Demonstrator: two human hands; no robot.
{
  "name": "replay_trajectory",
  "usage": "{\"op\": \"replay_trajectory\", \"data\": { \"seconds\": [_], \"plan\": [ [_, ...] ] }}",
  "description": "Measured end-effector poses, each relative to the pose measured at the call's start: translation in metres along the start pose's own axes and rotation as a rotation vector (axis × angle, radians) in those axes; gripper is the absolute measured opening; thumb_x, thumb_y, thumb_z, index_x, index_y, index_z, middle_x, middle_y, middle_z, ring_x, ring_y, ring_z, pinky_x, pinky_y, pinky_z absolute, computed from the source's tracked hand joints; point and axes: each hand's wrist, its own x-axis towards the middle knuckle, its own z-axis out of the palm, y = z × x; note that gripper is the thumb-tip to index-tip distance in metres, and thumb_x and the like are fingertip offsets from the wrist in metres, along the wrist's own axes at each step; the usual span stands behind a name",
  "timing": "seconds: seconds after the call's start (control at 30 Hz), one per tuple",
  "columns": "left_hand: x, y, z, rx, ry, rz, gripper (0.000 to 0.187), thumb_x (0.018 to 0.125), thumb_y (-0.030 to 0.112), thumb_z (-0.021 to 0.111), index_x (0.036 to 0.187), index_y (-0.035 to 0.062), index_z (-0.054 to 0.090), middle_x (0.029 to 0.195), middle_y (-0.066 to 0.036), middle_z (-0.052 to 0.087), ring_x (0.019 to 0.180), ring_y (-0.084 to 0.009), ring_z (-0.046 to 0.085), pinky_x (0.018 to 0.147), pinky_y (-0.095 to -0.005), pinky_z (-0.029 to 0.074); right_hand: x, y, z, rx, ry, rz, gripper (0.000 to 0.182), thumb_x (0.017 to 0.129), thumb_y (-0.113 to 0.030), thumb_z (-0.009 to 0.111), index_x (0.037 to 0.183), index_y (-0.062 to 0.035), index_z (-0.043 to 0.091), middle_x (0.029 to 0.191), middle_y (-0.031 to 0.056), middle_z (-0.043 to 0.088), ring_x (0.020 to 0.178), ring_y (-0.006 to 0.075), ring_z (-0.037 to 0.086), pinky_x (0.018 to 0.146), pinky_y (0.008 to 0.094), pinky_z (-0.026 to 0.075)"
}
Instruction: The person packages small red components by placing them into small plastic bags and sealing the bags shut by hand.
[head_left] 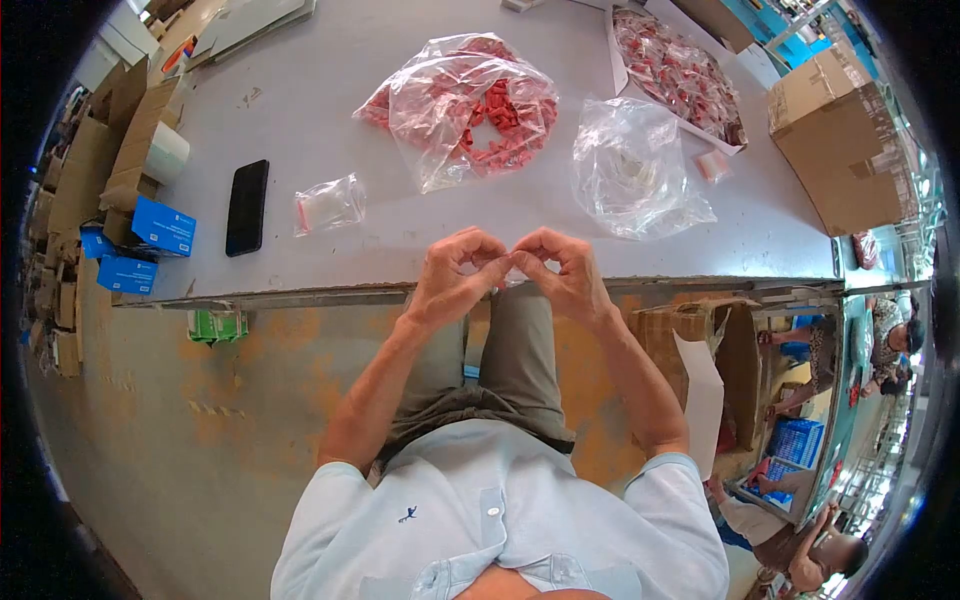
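Observation:
My left hand [452, 278] and my right hand [568, 278] meet at the table's front edge, thumbs and forefingers pinched together. Between them is a small clear plastic bag [513, 279], mostly hidden by the fingers; a hint of red shows near it. Beyond my hands lies a large clear bag of small red pieces [500, 108], its mouth open. To its right is a clear bag with pale, see-through contents [635, 165]. A small clear packet of white bags or sheets [330, 206] lies to the left of my hands.
A black phone [247, 208] lies at the left, near blue boxes [163, 227]. At the back right, a white tray [618, 62] holds many red-and-clear packets, with one small packet [713, 166] beside it. A cardboard box [840, 140] stands at the right edge. Other people sit farther right.

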Motion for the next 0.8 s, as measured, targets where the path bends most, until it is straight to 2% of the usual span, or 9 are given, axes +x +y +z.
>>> {"op": "replay_trajectory", "data": {
  "seconds": [0.03, 0.1, 0.23, 0.3, 0.4, 0.5, 0.6, 0.73, 0.8],
  "plan": [
    [-0.001, -0.001, -0.001, 0.000, -0.001, -0.002, 0.009, 0.093, 0.005, 0.077, 0.092, -0.0032, 0.073, 0.088, -0.006, 0.069, 0.075, -0.0126, 0.071, 0.066, -0.0278, 0.053, -0.001, 0.000, 0.000, -0.003, -0.009, 0.012, 0.013, 0.098, -0.011, 0.072, 0.103, 0.0015, 0.074, 0.090, 0.0070, 0.074, 0.082, 0.0124, 0.067, 0.076, 0.0310, 0.056],
    [-0.001, -0.004, -0.002, -0.012, -0.048, 0.007, 0.003, 0.095, 0.000, 0.073, 0.094, -0.0011, 0.071, 0.091, -0.004, 0.067, 0.083, -0.0132, 0.071, 0.072, -0.0281, 0.061, -0.004, -0.001, 0.001, 0.018, -0.013, 0.030, 0.014, 0.098, -0.011, 0.072, 0.103, 0.0015, 0.074, 0.090, 0.0067, 0.074, 0.082, 0.0123, 0.067, 0.076, 0.0310, 0.056],
    [-0.003, -0.007, 0.000, 0.094, -0.082, 0.040, 0.001, 0.096, 0.000, 0.072, 0.095, -0.0007, 0.071, 0.091, -0.004, 0.069, 0.082, -0.0134, 0.071, 0.071, -0.0274, 0.061, -0.011, 0.008, 0.001, 0.091, -0.027, 0.089, 0.013, 0.098, -0.011, 0.072, 0.103, 0.0015, 0.073, 0.090, 0.0062, 0.073, 0.083, 0.0130, 0.066, 0.077, 0.0315, 0.056],
    [-0.008, -0.002, 0.008, -0.128, -0.056, -0.114, 0.005, 0.092, 0.001, 0.075, 0.091, -0.0025, 0.071, 0.089, -0.005, 0.069, 0.079, -0.0135, 0.071, 0.070, -0.0288, 0.057, -0.017, 0.008, -0.001, 0.096, -0.020, 0.100, 0.013, 0.098, -0.010, 0.072, 0.103, 0.0015, 0.072, 0.090, 0.0067, 0.073, 0.084, 0.0134, 0.066, 0.078, 0.0318, 0.056],
    [-0.012, -0.003, 0.007, -0.182, -0.019, -0.142, 0.006, 0.092, 0.001, 0.075, 0.092, -0.0032, 0.071, 0.088, -0.005, 0.070, 0.080, -0.0134, 0.071, 0.070, -0.0288, 0.057, -0.022, 0.011, -0.001, 0.063, 0.010, 0.062, 0.012, 0.098, -0.009, 0.071, 0.104, 0.0015, 0.071, 0.091, 0.0079, 0.073, 0.086, 0.0142, 0.067, 0.078, 0.0321, 0.055],
    [-0.012, -0.013, 0.003, -0.109, -0.029, -0.134, 0.003, 0.097, 0.000, 0.071, 0.096, -0.0010, 0.069, 0.088, -0.006, 0.072, 0.080, -0.0148, 0.072, 0.074, -0.0292, 0.061, -0.026, 0.011, 0.003, 0.009, 0.040, 0.000, 0.011, 0.098, -0.008, 0.072, 0.104, 0.0010, 0.070, 0.091, 0.0090, 0.073, 0.086, 0.0148, 0.067, 0.078, 0.0324, 0.055],
    [-0.013, -0.008, 0.001, 0.020, -0.065, -0.055, 0.004, 0.096, 0.000, 0.073, 0.096, -0.0013, 0.069, 0.089, -0.006, 0.072, 0.081, -0.0146, 0.073, 0.074, -0.0290, 0.060, -0.025, 0.007, 0.003, 0.001, 0.018, 0.004, 0.010, 0.098, -0.007, 0.072, 0.104, 0.0005, 0.071, 0.091, 0.0093, 0.073, 0.085, 0.0153, 0.068, 0.076, 0.0329, 0.056],
    [-0.016, 0.001, 0.006, -0.037, -0.096, -0.086, 0.002, 0.094, -0.001, 0.073, 0.095, -0.0022, 0.071, 0.088, -0.007, 0.072, 0.081, -0.0140, 0.071, 0.072, -0.0291, 0.058, -0.028, 0.004, -0.002, -0.062, -0.016, -0.027, 0.007, 0.097, -0.004, 0.071, 0.103, 0.0005, 0.071, 0.089, 0.0059, 0.072, 0.083, 0.0119, 0.066, 0.077, 0.0301, 0.055],
    [-0.018, 0.002, 0.007, -0.068, -0.034, -0.098, 0.006, 0.094, -0.001, 0.075, 0.093, -0.0008, 0.069, 0.089, -0.006, 0.073, 0.084, -0.0122, 0.071, 0.073, -0.0283, 0.058, -0.030, 0.005, -0.001, -0.051, 0.024, -0.030, 0.007, 0.097, -0.004, 0.072, 0.103, 0.0003, 0.072, 0.089, 0.0062, 0.072, 0.083, 0.0122, 0.066, 0.077, 0.0298, 0.054]
  ]
}}
